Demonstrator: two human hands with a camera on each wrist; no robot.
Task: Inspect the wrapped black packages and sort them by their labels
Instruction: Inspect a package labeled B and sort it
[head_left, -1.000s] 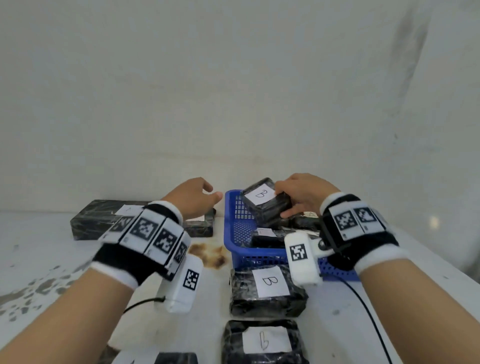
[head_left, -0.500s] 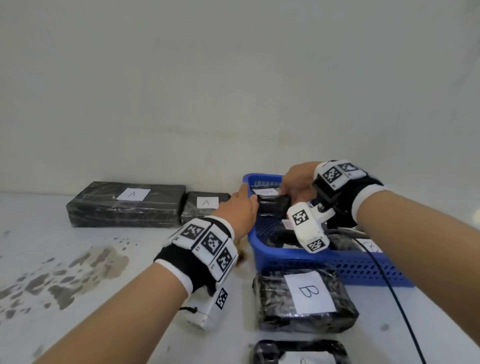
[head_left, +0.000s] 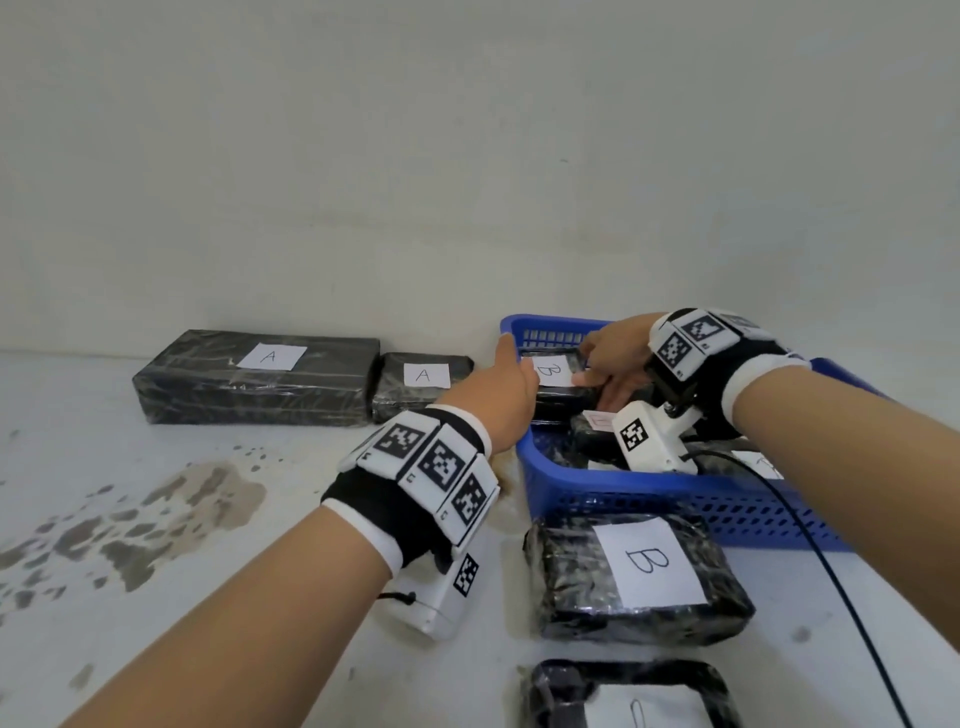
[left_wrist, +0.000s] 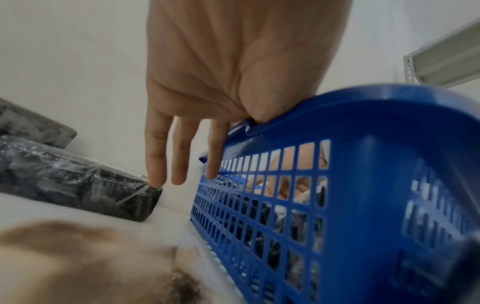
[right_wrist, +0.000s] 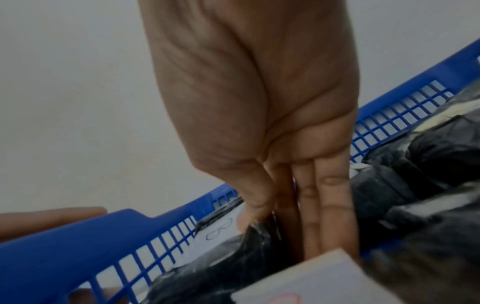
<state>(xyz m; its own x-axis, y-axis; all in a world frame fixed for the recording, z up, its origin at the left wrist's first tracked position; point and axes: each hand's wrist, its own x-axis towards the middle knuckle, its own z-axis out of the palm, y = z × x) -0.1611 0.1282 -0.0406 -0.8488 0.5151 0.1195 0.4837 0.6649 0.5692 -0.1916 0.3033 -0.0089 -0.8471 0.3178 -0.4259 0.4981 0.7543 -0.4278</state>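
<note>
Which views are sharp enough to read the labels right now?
Head view: evenly lit and sharp, B label in the blue basket readable. Right wrist view: dim and soft, the B barely legible beside the right hand. Left wrist view: foreground blurred, no label visible past the left hand.

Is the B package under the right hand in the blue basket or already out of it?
In. The B package lies within the blue basket rim, atop other packages; the right hand pinches its edge.

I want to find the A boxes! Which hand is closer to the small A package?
Left. The left hand is at the blue basket rim beside the small A package; the right hand is farther, inside the basket.
</note>
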